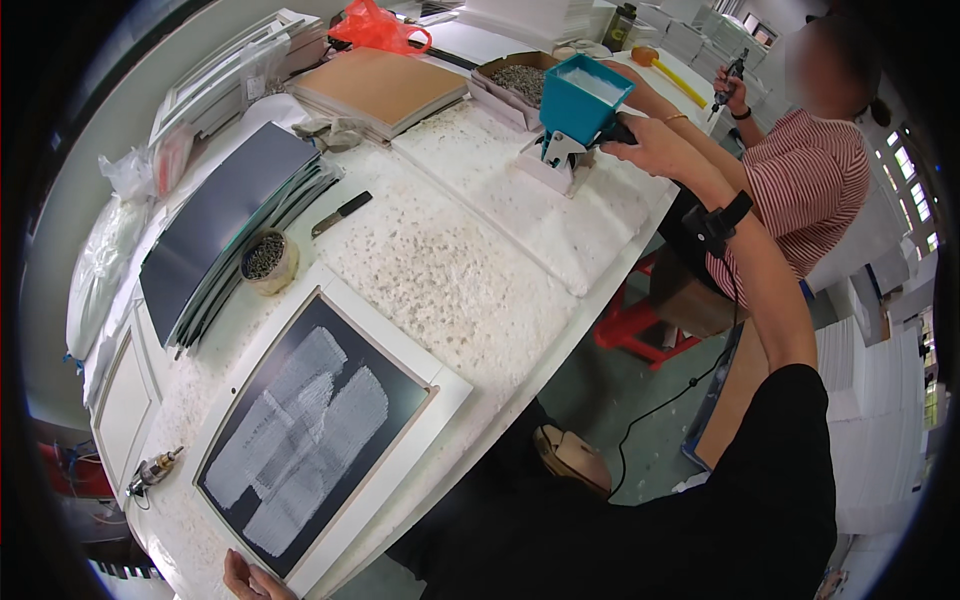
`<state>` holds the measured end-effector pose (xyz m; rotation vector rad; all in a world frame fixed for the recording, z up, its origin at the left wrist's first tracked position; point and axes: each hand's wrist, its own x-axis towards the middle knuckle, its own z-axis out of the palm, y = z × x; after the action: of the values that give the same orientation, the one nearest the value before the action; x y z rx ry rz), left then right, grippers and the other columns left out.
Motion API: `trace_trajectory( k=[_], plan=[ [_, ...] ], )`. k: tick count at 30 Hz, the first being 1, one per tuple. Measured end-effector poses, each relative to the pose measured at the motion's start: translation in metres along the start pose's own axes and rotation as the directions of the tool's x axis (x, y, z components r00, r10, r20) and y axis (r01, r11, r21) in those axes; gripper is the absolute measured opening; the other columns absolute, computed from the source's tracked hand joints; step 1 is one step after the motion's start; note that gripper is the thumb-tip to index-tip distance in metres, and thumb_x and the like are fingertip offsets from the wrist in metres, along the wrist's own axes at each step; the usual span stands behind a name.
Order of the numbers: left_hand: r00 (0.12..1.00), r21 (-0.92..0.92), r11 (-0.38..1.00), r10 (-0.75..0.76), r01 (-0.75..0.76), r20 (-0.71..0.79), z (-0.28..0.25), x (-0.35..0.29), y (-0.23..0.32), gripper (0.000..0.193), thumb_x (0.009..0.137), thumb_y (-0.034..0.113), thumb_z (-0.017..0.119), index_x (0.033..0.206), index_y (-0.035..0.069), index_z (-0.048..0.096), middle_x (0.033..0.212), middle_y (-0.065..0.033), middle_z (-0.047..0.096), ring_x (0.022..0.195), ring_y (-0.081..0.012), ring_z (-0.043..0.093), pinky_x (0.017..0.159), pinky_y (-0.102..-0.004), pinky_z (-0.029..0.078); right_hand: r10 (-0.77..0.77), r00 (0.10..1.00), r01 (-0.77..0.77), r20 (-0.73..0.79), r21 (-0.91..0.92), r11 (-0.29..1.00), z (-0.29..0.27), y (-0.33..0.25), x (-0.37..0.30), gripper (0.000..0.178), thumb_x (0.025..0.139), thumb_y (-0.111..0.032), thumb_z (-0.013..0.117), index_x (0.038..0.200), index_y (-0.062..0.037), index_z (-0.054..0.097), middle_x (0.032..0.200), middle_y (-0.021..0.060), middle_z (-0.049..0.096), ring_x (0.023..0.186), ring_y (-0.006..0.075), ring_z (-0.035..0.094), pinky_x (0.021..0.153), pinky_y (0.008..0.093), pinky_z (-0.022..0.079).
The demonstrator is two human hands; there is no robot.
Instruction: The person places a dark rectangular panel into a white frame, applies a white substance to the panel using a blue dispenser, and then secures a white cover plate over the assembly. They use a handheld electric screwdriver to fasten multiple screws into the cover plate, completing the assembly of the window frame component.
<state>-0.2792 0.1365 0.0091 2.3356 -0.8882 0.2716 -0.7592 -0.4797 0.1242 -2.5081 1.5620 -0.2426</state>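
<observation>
My right hand [645,147] is closed on the black handle of a teal glue spreader [578,105]. White glue shows in its hopper, and it stands on a small white holder [547,172] at the table's far right edge. My left hand [254,580] lies by the near corner of a white framed door panel [440,385], only partly in view, its visible fingers apart. Inside the frame is a dark board [405,385] with broad ribbed strips of whitish glue [320,430].
A co-worker [815,185] at the right holds a power screwdriver [735,75]. Around the table lie a stack of dark boards [225,215], a cup of screws [267,260], a knife [342,213], brown boards [375,85], a box of screws [515,85] and a metal air tool [153,472].
</observation>
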Motion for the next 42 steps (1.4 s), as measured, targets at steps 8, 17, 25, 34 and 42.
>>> trace_trajectory(
  k=[8, 17, 25, 34, 42],
  plan=[
    [0.999, -0.027, 0.999, 0.039, -0.039, -0.016, 0.006, 0.0, -0.01, 0.034, 0.101, 0.012, 0.059, 0.129, -0.008, 0.06, 0.12, -0.0253, 0.065, 0.11, -0.0348, 0.064, 0.098, -0.0413, 0.051, -0.239, 0.882, 0.19, -0.406, -0.158, 0.969, -0.034, -0.082, -0.045, 0.036, 0.096, -0.031, 0.069, 0.114, 0.0003, 0.067, 0.096, 0.0173, 0.072, 0.088, 0.0357, 0.069, 0.08, 0.0423, 0.054],
    [0.999, -0.019, 0.999, 0.049, -0.049, -0.004, 0.003, 0.004, 0.0, 0.032, 0.102, 0.016, 0.057, 0.122, -0.007, 0.065, 0.112, -0.0232, 0.064, 0.101, -0.0358, 0.063, 0.093, -0.0413, 0.051, -0.447, 0.854, 0.401, -0.267, -0.21, 0.892, 0.102, -0.181, 0.133, 0.059, 0.1, -0.04, 0.064, 0.135, 0.006, 0.054, 0.125, 0.0263, 0.065, 0.118, 0.0404, 0.062, 0.097, 0.0474, 0.051],
    [0.998, -0.008, 0.999, 0.047, -0.047, 0.031, -0.004, 0.008, 0.009, 0.025, 0.101, 0.007, 0.055, 0.119, -0.007, 0.065, 0.108, -0.0235, 0.063, 0.099, -0.0373, 0.061, 0.091, -0.043, 0.049, -0.435, 0.805, 0.302, -0.403, -0.352, 0.886, 0.181, -0.193, 0.205, 0.049, 0.097, -0.041, 0.065, 0.12, 0.0025, 0.063, 0.117, 0.0193, 0.067, 0.119, 0.0363, 0.062, 0.099, 0.0486, 0.048],
    [0.997, 0.03, 0.997, 0.065, -0.066, 0.035, -0.008, 0.013, 0.024, 0.021, 0.099, 0.0, 0.055, 0.115, -0.006, 0.067, 0.109, -0.0222, 0.065, 0.1, -0.0367, 0.061, 0.092, -0.0421, 0.05, -0.337, 0.906, 0.363, -0.255, 0.062, 0.93, 0.141, -0.221, 0.228, 0.036, 0.092, -0.037, 0.07, 0.105, -0.0032, 0.072, 0.101, 0.0207, 0.073, 0.099, 0.0404, 0.069, 0.087, 0.049, 0.052],
    [0.995, -0.234, 0.967, -0.096, 0.102, 0.038, 0.008, -0.006, -0.018, 0.034, 0.091, -0.008, 0.047, 0.122, -0.007, 0.059, 0.12, -0.0184, 0.052, 0.113, -0.0272, 0.058, 0.104, -0.0363, 0.046, -0.225, 0.974, 0.226, -0.02, 0.025, 0.974, 0.112, -0.139, 0.32, 0.072, 0.084, -0.068, 0.07, 0.111, -0.0011, 0.076, 0.103, 0.0244, 0.075, 0.096, 0.0376, 0.073, 0.086, 0.0426, 0.055]
  ],
)
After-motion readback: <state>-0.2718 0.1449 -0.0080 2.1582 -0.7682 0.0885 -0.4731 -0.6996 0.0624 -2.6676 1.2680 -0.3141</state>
